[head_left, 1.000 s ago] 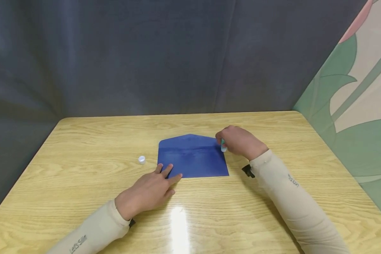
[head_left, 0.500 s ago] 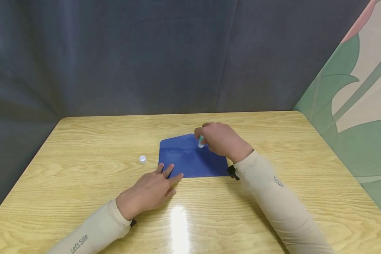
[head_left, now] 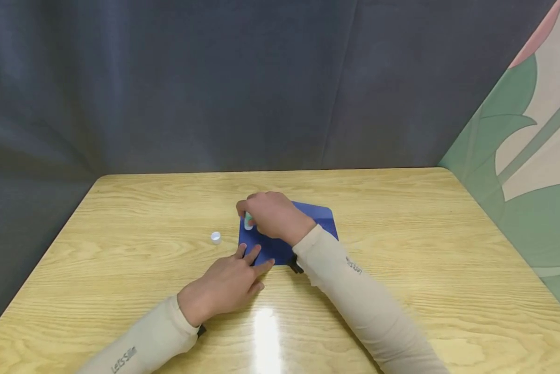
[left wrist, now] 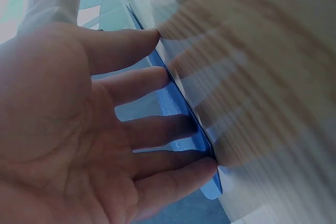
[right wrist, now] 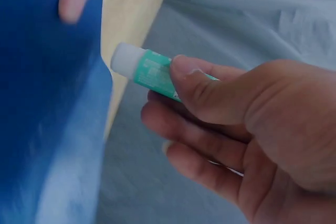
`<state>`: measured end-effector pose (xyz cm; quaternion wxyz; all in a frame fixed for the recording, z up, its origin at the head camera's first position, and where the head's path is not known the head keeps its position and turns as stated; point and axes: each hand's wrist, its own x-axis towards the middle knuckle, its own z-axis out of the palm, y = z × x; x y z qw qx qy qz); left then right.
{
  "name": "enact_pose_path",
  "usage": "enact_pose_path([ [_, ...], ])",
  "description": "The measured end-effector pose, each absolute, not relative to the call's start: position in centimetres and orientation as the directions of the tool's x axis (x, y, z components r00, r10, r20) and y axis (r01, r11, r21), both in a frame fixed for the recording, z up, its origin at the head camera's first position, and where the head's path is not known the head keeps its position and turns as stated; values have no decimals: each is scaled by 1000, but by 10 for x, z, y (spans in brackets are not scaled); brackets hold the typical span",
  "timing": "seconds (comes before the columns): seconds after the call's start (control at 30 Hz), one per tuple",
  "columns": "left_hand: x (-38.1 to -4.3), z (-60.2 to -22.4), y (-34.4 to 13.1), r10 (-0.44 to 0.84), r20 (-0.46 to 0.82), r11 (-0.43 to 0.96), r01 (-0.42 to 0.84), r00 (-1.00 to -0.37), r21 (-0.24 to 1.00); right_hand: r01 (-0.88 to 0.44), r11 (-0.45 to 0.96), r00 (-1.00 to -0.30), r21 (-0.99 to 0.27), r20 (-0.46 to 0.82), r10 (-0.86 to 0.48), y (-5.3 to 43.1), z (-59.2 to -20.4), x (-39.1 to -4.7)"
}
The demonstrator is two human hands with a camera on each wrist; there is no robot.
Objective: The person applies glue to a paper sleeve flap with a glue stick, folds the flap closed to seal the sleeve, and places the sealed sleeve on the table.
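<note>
the right hand [head_left: 276,216] has its fingers clamped on a green-and-white glue stick [head_left: 248,222] at the left edge of a blue envelope [head_left: 278,250] on the table [head_left: 410,228]. the left hand [head_left: 226,283], fingers spread apart, rests on the envelope's near left corner; a white cap [head_left: 216,238] sits nearby.

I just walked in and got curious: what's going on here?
A person has a blue envelope flap-open on a wooden table. The left hand rests its fingers on the near left corner. The right hand holds what looks like a glue stick, white end down, by the envelope's left side; contact is unclear. A white cap lies left of the envelope.
</note>
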<state>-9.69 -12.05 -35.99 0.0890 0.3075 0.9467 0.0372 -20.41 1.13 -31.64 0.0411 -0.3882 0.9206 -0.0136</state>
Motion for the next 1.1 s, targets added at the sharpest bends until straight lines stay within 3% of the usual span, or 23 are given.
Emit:
enact_pose_path([
  [0.43, -98, -358, -122, 599, -131, 800, 589, -790, 113, -705, 706, -698, -63, -116, -707, -14, -330, -203],
  [1.1, -97, -360, -124, 609, -100, 793, 600, -787, 110, -685, 727, -722, -45, -82, -687, -20, -336, -200],
])
